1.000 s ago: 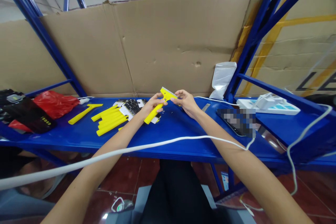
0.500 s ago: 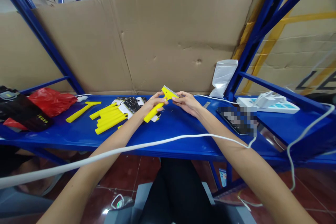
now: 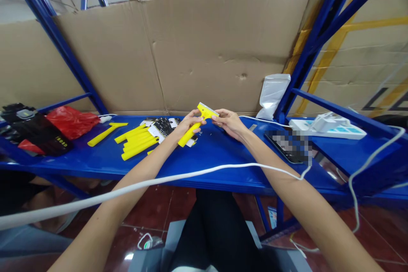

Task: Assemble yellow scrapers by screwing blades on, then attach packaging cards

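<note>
A yellow scraper [image 3: 189, 134] with a wide head and a pale strip along its edge is held above the blue shelf. My left hand [image 3: 191, 123] is closed around it near the neck, its handle slanting down towards me. My right hand [image 3: 230, 123] has its fingers pinched at the right end of the scraper's head; the fingertips are partly hidden. Left of my hands lie several yellow handles [image 3: 137, 141] side by side, beside black-and-white printed cards [image 3: 162, 126]. Farther left rests another yellow T-shaped scraper [image 3: 103, 135].
A white cable [image 3: 191, 173] crosses in front of my forearms. On the right are a phone [image 3: 283, 146] and a white power strip [image 3: 344, 129]. A red plastic bag [image 3: 73, 121] and a black object [image 3: 38, 129] sit at the left. Cardboard [image 3: 223, 51] stands behind the shelf.
The view has swung slightly left, so shelf items appear farther right. The scraper's head has turned a little, and my right fingers have shifted slightly at its end. Both hands stay on it.
</note>
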A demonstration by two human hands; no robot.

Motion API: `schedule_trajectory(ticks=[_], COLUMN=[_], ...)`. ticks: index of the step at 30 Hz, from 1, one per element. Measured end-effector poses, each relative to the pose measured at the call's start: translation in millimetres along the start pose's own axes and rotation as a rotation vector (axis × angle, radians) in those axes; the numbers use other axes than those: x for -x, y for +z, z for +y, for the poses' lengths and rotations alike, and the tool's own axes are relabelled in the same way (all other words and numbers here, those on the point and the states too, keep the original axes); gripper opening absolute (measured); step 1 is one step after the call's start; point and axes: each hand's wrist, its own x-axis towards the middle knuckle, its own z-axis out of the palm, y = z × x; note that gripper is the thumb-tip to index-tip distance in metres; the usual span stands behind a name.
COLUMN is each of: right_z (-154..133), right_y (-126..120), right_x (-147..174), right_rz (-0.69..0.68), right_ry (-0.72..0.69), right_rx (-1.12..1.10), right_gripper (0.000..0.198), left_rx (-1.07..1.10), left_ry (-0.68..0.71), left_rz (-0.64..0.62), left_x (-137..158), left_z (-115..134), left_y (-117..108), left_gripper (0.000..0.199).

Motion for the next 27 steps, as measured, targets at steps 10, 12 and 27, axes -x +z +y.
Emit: schedule_trajectory(ticks=[10,12,27], right_z=[12,17,23], right_y=[-3,-4,-20], right_x=[-5,-8,-8], right_rz=[0.022,0.032,-0.353], right_ry=[-0.051,-0.090,-0.169], right_rx=[0.093,0.144,1.075], right_gripper=[0.061,0.066,0.016], left_rx=[0.010,0.042,0.115], left_ry=[-0.024,-0.006,0.066], left_rz=[0.019,0.027,0.084], left_x=[1,2,3], left_z=[0,2,11], left_y=[-1,0,-7], left_gripper=[0.056,0.058,0.062])
